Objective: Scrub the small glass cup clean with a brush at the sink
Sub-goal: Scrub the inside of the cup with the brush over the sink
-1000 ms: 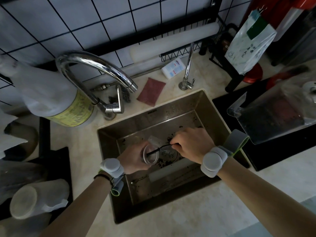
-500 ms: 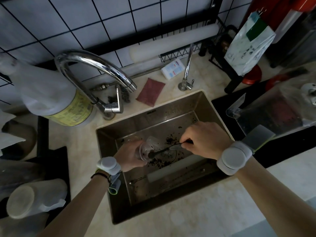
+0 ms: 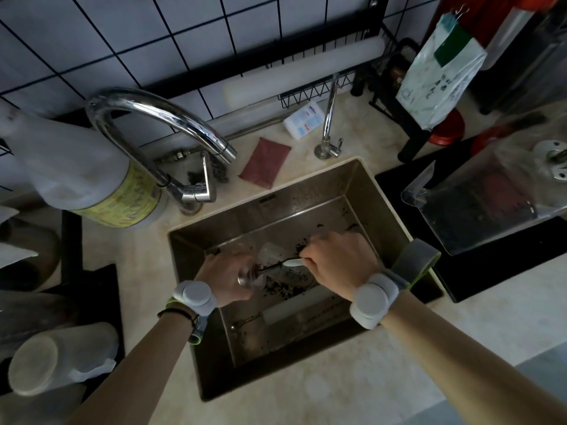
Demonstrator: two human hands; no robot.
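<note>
Over the steel sink (image 3: pixel 352 191), my left hand (image 3: pixel 222 279) grips a small clear glass cup (image 3: pixel 253 279), tipped on its side with the mouth facing right. My right hand (image 3: pixel 337 260) holds a thin brush (image 3: pixel 280 265) by its pale handle. The dark brush end reaches into the cup's mouth. Both wrists carry white bands. Most of the cup is hidden by my left fingers.
Dark crumbs litter the sink floor (image 3: pixel 285 286). A curved chrome tap (image 3: pixel 159 118) arches over the back left, a slim second tap (image 3: pixel 329 118) stands at the back right. A red scouring pad (image 3: pixel 265 162) lies behind the sink. A clear jug (image 3: pixel 484 204) sits right, a yellow-labelled bottle (image 3: pixel 92 182) left.
My right hand has swung out to the right and come back toward the cup, working the brush in its mouth. My left hand has turned the cup slightly while staying over the sink.
</note>
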